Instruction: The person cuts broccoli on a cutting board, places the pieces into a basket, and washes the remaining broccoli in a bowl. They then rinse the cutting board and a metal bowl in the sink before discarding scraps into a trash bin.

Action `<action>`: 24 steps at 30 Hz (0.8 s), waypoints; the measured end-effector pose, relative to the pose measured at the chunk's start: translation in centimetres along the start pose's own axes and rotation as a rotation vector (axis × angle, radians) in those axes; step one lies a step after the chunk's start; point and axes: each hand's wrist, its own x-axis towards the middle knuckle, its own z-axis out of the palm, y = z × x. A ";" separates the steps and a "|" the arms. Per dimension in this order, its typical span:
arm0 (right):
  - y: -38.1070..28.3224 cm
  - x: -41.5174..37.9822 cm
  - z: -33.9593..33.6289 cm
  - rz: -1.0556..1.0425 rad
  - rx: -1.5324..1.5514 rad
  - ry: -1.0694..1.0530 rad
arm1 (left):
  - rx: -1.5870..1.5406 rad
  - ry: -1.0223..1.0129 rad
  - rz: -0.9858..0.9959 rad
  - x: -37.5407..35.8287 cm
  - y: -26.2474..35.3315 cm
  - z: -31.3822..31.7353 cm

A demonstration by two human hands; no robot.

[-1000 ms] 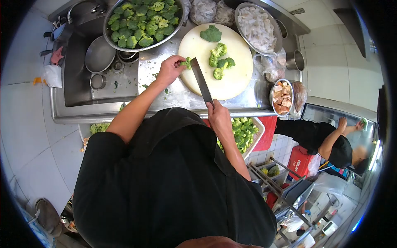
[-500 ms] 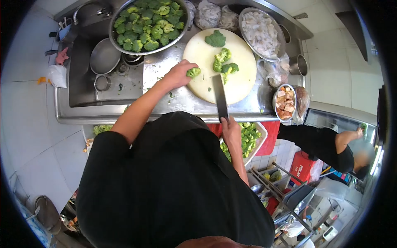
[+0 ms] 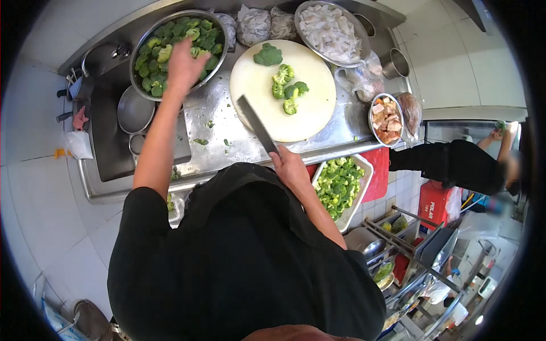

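Note:
My left hand [image 3: 185,67] reaches over a metal bowl [image 3: 136,79] piled with broccoli florets [image 3: 161,71]. Its thumb and fingers are apart, slightly blurred, among the top florets; I see no firm grip on any piece. In my right hand [image 3: 291,169] is the handle of a cleaver [image 3: 257,122], shut in the fingers. The blade points up and left over the near-left edge of a round white cutting board [image 3: 315,113]. A dark green broccoli piece [image 3: 268,55] lies at the back of the board, and several lighter florets [image 3: 290,105] lie near its middle.
A bowl of pale strips [image 3: 333,34] and a bowl of meat chunks [image 3: 387,120] stand at right. Below the counter edge is a white tray of florets [image 3: 341,184]. The sink [image 3: 105,148] is at left. Another person [image 3: 449,162] stands at far right.
My left hand has moved from beside the board, where it held a floret, up and left to the broccoli bowl. The cleaver has swung leftward, away from the florets on the board.

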 end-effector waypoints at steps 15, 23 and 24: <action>7.4 -3.8 -0.9 0.288 0.198 0.027 | 0.097 -0.764 0.302 1.1 13.1 18.3; 8.7 -3.6 -0.7 0.329 0.232 -0.017 | -0.444 -0.177 0.077 -1.9 8.7 11.5; 9.3 -3.4 -0.5 0.341 0.256 -0.037 | -0.460 -0.111 0.064 -2.0 7.4 10.1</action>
